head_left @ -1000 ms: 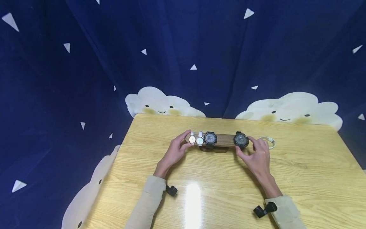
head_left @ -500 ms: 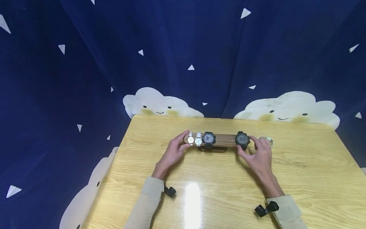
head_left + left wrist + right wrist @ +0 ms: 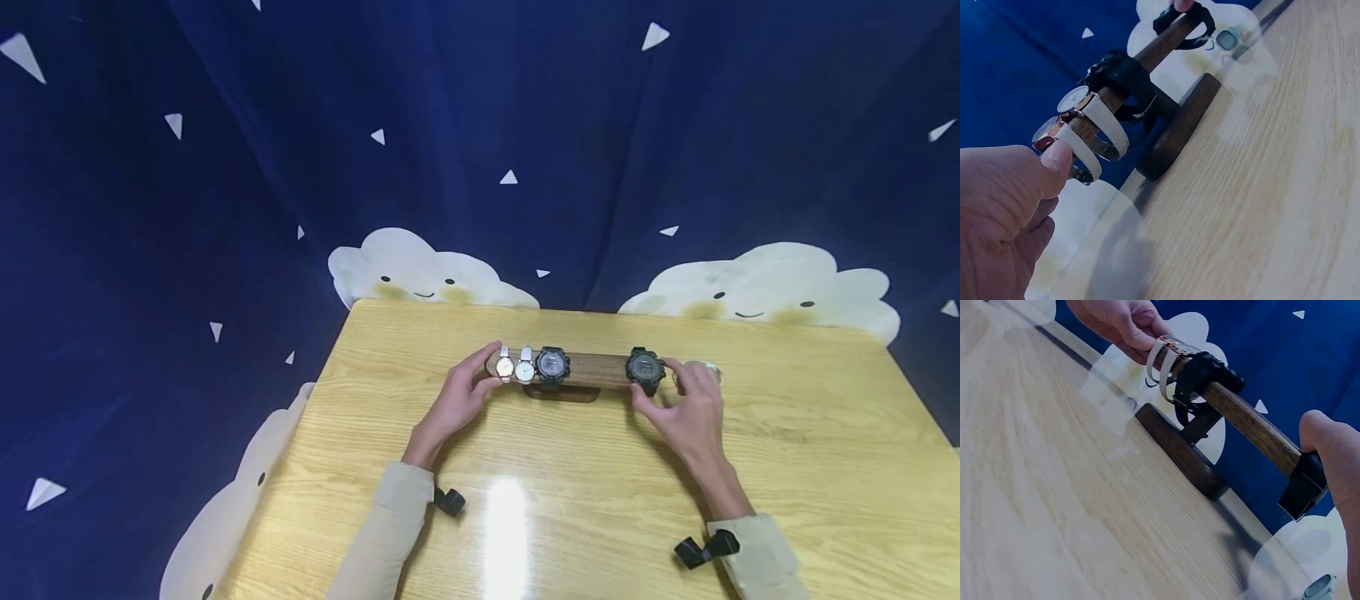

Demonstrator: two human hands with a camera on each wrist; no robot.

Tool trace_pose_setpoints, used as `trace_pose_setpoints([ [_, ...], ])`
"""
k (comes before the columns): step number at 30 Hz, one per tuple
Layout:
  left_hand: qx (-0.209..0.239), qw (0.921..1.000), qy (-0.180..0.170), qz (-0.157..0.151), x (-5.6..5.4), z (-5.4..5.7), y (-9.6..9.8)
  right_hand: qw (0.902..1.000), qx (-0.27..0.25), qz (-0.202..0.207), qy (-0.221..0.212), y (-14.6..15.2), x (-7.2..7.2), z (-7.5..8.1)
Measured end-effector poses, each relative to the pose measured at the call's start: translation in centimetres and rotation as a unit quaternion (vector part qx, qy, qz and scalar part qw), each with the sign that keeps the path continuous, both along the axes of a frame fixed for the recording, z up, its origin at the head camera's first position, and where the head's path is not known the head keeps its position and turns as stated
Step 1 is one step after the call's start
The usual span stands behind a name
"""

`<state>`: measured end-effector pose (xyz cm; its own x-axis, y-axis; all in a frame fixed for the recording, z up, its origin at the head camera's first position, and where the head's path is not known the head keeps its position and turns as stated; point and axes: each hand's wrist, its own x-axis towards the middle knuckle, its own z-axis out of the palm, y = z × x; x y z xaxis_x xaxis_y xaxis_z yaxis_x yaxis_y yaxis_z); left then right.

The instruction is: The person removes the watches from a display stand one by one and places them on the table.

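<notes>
A dark wooden T-bar watch stand (image 3: 597, 369) stands upright on the table. My left hand (image 3: 456, 402) grips its left end, thumb against the strap of the outermost white-strapped watch (image 3: 1088, 153). A second white-strapped watch (image 3: 525, 369) sits beside that one, followed by a chunky black watch (image 3: 552, 364). Bare bar separates these from another black watch (image 3: 645, 369) at the right end. My right hand (image 3: 692, 414) pinches this end watch between thumb and fingers. In the right wrist view, the bar's tip runs into its black strap (image 3: 1304, 490).
A pale green-and-white watch (image 3: 1227, 40) lies on the table beyond the bar's right end, partly behind my right hand in the head view. The wooden table (image 3: 600, 500) meets a dark blue curtain (image 3: 480, 100) with clouds and triangles along its back edge.
My right hand has moved right with the black watch, sliding it along to the bar's right end. My left hand and the other watches keep their places on the stand.
</notes>
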<state>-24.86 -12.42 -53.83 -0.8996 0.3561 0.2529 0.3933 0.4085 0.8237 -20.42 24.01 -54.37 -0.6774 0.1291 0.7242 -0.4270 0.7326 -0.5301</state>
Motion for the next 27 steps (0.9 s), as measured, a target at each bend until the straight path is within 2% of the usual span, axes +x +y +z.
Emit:
trace_pose_setpoints([
  [27,0.006,1.0000,0.002,0.000,0.1,0.0,0.1,0.9999,-0.011,-0.002,0.010,1.9,-0.3,0.2],
])
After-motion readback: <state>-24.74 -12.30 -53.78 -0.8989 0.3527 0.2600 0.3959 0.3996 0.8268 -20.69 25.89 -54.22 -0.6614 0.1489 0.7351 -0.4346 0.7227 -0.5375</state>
